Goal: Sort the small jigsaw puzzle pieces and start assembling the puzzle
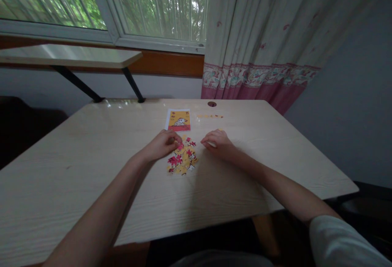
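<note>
A loose pile of jigsaw puzzle pieces point(185, 159), yellow, pink and white, lies on the table in the middle. At the pile's upper left edge is my left hand point(163, 142), its thumb and fingers pinched together; anything between them is hidden. My right hand point(218, 141) rests just right of the pile, apart from it, with fingertips drawn together and pointing left. Whether it holds a piece cannot be made out. Beyond the hands, a short row of small yellow and dark pieces point(210, 116) runs sideways. A yellow bit point(221, 129) shows just behind my right hand.
A picture card point(178, 119) with a white animal on yellow and red lies beyond the pile. The pale wooden table point(92, 169) has a round cable hole point(212, 104) at the back. A raised shelf point(70, 56) stands at the back left, a curtain point(260, 75) behind.
</note>
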`<state>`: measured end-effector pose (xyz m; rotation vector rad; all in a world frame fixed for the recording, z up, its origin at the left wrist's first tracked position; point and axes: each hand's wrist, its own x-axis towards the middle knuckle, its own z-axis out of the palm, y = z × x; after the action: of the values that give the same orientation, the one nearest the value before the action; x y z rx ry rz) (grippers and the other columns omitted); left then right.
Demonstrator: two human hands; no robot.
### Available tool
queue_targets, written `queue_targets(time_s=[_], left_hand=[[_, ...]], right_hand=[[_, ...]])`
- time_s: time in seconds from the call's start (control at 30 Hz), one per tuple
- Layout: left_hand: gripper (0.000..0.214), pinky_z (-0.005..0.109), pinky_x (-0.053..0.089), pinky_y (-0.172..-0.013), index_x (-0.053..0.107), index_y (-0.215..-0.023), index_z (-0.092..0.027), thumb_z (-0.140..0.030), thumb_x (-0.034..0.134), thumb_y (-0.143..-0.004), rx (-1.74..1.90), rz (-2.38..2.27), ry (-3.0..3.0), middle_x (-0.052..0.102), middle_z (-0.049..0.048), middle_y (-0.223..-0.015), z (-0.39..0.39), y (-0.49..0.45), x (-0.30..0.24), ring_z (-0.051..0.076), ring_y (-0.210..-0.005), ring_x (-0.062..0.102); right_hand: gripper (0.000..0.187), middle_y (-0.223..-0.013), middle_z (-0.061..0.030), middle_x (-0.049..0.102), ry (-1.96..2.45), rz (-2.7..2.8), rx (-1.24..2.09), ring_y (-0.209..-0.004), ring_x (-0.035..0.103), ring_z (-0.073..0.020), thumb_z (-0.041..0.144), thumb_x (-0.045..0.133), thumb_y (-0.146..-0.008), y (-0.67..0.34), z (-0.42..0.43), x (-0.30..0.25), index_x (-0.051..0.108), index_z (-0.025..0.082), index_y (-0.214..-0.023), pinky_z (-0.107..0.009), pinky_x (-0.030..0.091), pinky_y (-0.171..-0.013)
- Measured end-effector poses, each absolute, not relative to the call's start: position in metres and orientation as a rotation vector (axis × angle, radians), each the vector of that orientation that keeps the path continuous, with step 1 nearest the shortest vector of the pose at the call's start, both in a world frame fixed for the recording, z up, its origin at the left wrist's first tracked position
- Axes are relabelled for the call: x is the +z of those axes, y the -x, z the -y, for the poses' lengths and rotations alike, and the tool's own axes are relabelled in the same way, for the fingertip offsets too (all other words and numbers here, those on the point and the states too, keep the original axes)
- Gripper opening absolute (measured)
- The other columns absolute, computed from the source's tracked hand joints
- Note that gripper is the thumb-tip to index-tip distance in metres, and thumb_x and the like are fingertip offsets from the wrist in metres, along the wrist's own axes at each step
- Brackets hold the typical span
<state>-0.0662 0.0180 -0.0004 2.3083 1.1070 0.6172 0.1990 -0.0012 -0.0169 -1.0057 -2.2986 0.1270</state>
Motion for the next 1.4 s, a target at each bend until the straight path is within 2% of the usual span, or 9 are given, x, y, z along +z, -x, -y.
queue_targets(time_s=[0.23, 0.47, 0.67, 0.87, 1.0, 1.13, 1.4], left_hand=[[0.019, 0.025, 0.042, -0.058, 0.059, -0.070, -0.014, -0.027, 0.051, -0.080, 0.606, -1.123, -2.152, 0.062, 0.0039, -0.069, -0.011, 0.061, 0.007, 0.013, -0.062, 0.053], [0.021, 0.022, 0.028, -0.041, 0.052, -0.079, -0.018, -0.038, 0.050, -0.085, 0.753, -1.135, -1.725, 0.049, -0.0022, -0.055, -0.008, 0.059, -0.003, 0.009, -0.043, 0.039], [0.026, 0.023, 0.033, -0.048, 0.051, -0.074, -0.018, -0.042, 0.055, -0.080, 0.934, -1.075, -1.522, 0.052, -0.0007, -0.060, 0.001, 0.036, 0.000, 0.010, -0.049, 0.044], [0.022, 0.024, 0.039, -0.056, 0.052, -0.067, -0.017, -0.037, 0.060, -0.074, 0.958, -0.970, -1.559, 0.056, -0.0005, -0.066, 0.013, 0.014, 0.008, 0.011, -0.058, 0.050], [0.021, 0.023, 0.036, -0.051, 0.052, -0.069, -0.017, -0.036, 0.058, -0.076, 0.912, -1.000, -1.549, 0.055, -0.0007, -0.062, 0.013, 0.013, 0.004, 0.010, -0.053, 0.047], [0.022, 0.022, 0.033, -0.046, 0.054, -0.071, -0.017, -0.038, 0.056, -0.078, 0.852, -1.055, -1.534, 0.056, 0.0002, -0.058, 0.012, 0.015, -0.001, 0.010, -0.049, 0.045], [0.024, 0.027, 0.043, -0.057, 0.062, -0.077, -0.016, -0.040, 0.057, -0.078, 0.908, -1.082, -1.610, 0.064, 0.0038, -0.072, 0.009, 0.024, 0.005, 0.014, -0.061, 0.056]], right_hand=[[0.012, -0.088, -0.0024, 0.069, 0.970, 2.303, 0.148, -0.084, 0.058, -0.0163, 0.026, 0.056, -0.085, -0.199, 0.003, -0.016, 0.067, 0.022, -0.087, -0.032, 0.036, -0.078], [0.012, -0.087, -0.0025, 0.068, 0.952, 2.300, 0.154, -0.083, 0.058, -0.0164, 0.025, 0.056, -0.085, -0.199, 0.005, -0.016, 0.067, 0.022, -0.086, -0.031, 0.037, -0.077], [0.012, -0.085, -0.0019, 0.069, 0.942, 2.235, 0.176, -0.081, 0.059, -0.0159, 0.028, 0.058, -0.084, -0.191, 0.010, -0.012, 0.067, 0.021, -0.088, -0.030, 0.037, -0.076], [0.016, -0.077, -0.0009, 0.070, 0.985, 2.157, 0.185, -0.075, 0.060, -0.0157, 0.040, 0.066, -0.078, -0.178, 0.022, -0.006, 0.068, 0.024, -0.079, -0.030, 0.038, -0.074], [0.017, -0.073, 0.0003, 0.069, 1.027, 2.112, 0.117, -0.071, 0.059, -0.0151, 0.039, 0.063, -0.081, -0.176, 0.026, -0.004, 0.067, 0.024, -0.074, -0.031, 0.036, -0.073], [0.019, -0.074, 0.0010, 0.070, 1.045, 2.121, 0.042, -0.072, 0.058, -0.0150, 0.040, 0.058, -0.084, -0.179, 0.025, -0.002, 0.067, 0.025, -0.076, -0.032, 0.033, -0.074], [0.023, -0.079, 0.0002, 0.069, 1.021, 2.234, -0.160, -0.079, 0.056, -0.0158, 0.042, 0.051, -0.089, -0.195, 0.014, 0.002, 0.067, 0.027, -0.084, -0.034, 0.028, -0.081]])
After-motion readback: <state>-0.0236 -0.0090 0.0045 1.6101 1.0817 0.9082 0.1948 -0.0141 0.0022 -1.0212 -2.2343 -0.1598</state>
